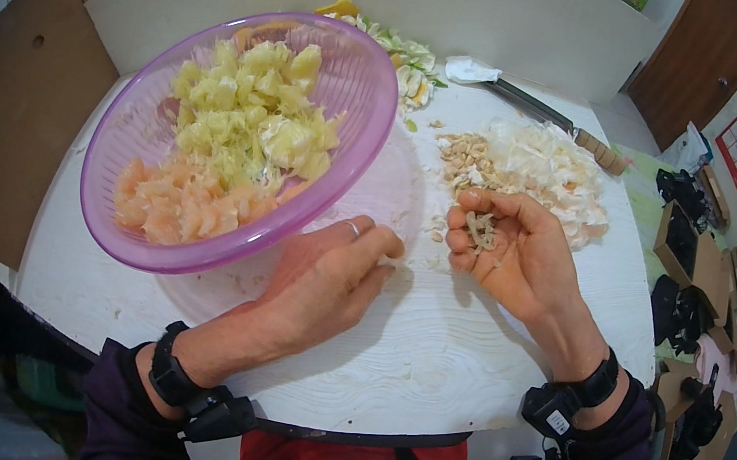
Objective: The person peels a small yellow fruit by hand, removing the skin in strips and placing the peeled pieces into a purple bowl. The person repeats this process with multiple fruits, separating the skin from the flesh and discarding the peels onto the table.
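A purple plastic basin [339, 188] leans tilted on the white table, holding yellow citrus pulp [234, 110] above pinkish citrus pulp [184, 205]. My left hand [335, 272], with a ring on one finger, is beside the basin's lower right rim; its fingers are curled and nothing shows in them. On the right, my right hand [520, 253] is turned palm up with bent fingers and holds small pale scraps [481, 233], perhaps seeds or membrane. Just beyond it lie a heap of beige seeds [466, 158] and a pile of white, pinkish membranes [555, 178].
Behind the basin lie green and white peels [407, 52]. A long knife [535, 104] with a wrapped handle rests near the table's back right, beside a crumpled white tissue [470, 71]. White panel [453, 1] and cardboard [5, 107] edge the table. Open boxes [680, 244] stand at right.
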Tool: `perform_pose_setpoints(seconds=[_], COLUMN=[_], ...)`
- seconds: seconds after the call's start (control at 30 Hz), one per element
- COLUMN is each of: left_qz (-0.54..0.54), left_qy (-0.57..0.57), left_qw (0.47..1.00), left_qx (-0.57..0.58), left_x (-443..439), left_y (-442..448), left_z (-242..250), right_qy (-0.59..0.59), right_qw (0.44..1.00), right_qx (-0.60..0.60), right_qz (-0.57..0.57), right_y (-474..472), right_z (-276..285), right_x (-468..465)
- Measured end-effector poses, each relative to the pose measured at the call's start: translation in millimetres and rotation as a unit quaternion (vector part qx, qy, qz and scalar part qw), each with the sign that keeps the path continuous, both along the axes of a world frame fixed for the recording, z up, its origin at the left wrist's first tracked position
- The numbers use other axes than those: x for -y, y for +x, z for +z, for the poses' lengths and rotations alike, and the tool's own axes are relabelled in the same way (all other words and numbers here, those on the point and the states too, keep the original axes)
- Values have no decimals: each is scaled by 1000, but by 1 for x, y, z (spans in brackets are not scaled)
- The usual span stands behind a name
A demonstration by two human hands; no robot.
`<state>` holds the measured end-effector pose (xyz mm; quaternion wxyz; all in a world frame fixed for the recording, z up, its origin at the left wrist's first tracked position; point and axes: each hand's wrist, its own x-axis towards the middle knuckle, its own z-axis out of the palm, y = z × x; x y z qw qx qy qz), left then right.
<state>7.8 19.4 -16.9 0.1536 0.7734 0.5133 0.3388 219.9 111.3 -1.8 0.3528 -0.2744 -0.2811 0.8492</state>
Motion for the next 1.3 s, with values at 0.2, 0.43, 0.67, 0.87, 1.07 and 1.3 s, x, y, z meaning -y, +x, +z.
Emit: perform_pose_setpoints(seconds=[0.2,0.43,0.67,0.87,1.07,1.3], left_qz=[-83,-50,-41,-60,-60,-76], left_qy=[96,99,91,95,139,131], left_qw=[985,983,992,990,987,988], left_qx=[-115,-144,-72,-85,-58,-10], left_x=[-6,-7,-8,-5,-5,2], left_y=[3,3,0,1,4,6], left_z=[-10,-12,-8,-11,-24,-21], right_qy=[31,38,32,46,38,156], right_qw=[999,999,998,997,993,986], right_qx=[0,5,-6,-19,-46,29], right_qz=[15,-25,-60,-60,-99,-60], right_y=[4,7,10,13,24,-24], right_z=[-7,1,6,4,14,107], right_x=[-6,-11,-14,-15,-17,-56])
